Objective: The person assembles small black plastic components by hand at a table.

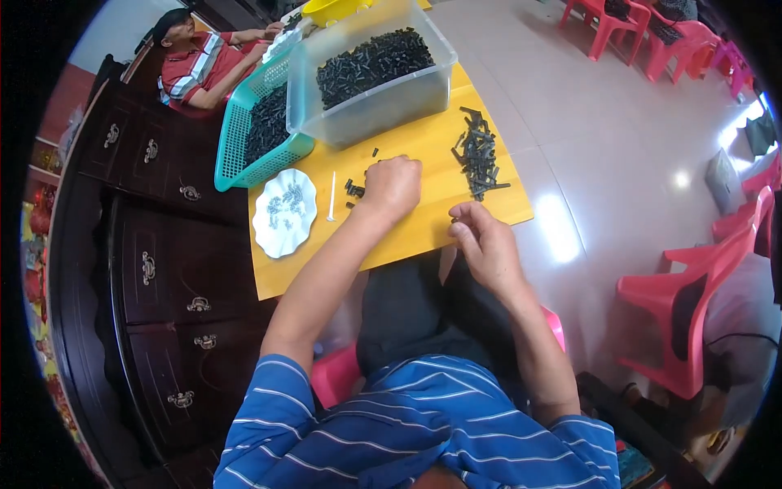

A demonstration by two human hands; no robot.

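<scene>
My left hand (393, 189) is closed, knuckles up, over the yellow wooden tabletop (432, 191). Beside its fingers lie several short black tube-like pieces (355, 189), and its fingertips are mostly hidden. At the table's near edge my right hand (487, 243) pinches thumb and forefinger together; a tiny dark speck shows at the tips, too small to name. Beyond that hand is a loose pile of longer black pieces (479, 155). Left of my left hand lie a thin white stick-like tool (332, 196) and a white scalloped plate (269, 236) holding small clear or grey bits.
A clear plastic bin (375, 122) and a green mesh basket (236, 151), both full of black pieces, stand at the far side. Another person (204, 65) sits far left. Dark drawers (179, 269) flank the table's left; pink chairs (692, 326) stand right.
</scene>
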